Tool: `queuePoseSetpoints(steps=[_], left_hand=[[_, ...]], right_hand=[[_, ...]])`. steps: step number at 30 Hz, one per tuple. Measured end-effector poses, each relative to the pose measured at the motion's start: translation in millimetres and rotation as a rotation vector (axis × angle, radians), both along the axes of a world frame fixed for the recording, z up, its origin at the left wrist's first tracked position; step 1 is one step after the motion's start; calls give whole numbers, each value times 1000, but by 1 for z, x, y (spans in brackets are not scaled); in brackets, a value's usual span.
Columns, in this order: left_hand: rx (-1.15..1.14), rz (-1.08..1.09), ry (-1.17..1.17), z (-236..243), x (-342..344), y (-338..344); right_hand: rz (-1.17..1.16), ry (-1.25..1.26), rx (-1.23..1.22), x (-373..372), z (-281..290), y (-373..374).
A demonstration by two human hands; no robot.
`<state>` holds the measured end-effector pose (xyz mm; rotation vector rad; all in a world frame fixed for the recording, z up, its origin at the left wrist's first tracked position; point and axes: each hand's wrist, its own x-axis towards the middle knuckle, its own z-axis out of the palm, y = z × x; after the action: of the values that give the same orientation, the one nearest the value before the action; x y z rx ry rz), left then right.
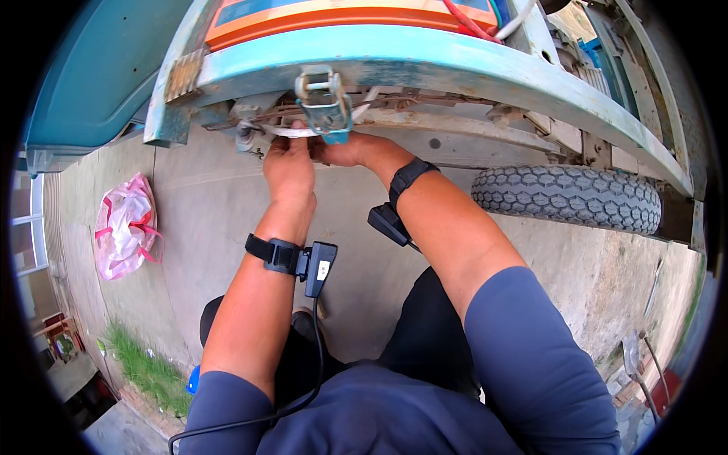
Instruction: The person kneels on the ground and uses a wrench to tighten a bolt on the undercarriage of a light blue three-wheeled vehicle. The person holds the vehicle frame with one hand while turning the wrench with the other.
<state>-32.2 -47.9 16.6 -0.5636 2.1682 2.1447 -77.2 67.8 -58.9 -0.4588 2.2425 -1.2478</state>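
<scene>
Both my hands reach under the light-blue metal frame (425,57) of a vehicle. My left hand (290,171) is closed, its thumb and fingers pinched on a white cable (290,132) that runs just below the frame. Close beside it on the right, my right hand (345,150) is also closed, with its fingertips partly hidden; what they hold cannot be made out. A worn metal latch (324,106) hangs from the frame in front of the right hand's fingers. Left of the hands sits a grey metal fitting (246,136) with thin wires beside it.
A treaded tyre (569,199) stands under the frame at the right. An orange and blue box (341,23) rests above the frame, beside a red cable (470,21). A blue panel (98,76) is at upper left. A pink and white plastic bag (125,227) lies on the concrete floor.
</scene>
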Motion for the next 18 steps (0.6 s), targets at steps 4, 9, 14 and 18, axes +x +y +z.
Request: queuePoseSetpoints(steps=[4, 9, 14, 18], left_hand=[[21, -8, -24, 0, 2, -1], [47, 50, 2, -4, 0, -4], [96, 42, 26, -14, 0, -8], [94, 22, 16, -28, -6, -20]], right_hand=[[52, -30, -30, 2, -10, 6], [47, 56, 52, 1, -9, -7], [-4, 115, 153, 16, 16, -5], [0, 137, 289, 18, 27, -4]])
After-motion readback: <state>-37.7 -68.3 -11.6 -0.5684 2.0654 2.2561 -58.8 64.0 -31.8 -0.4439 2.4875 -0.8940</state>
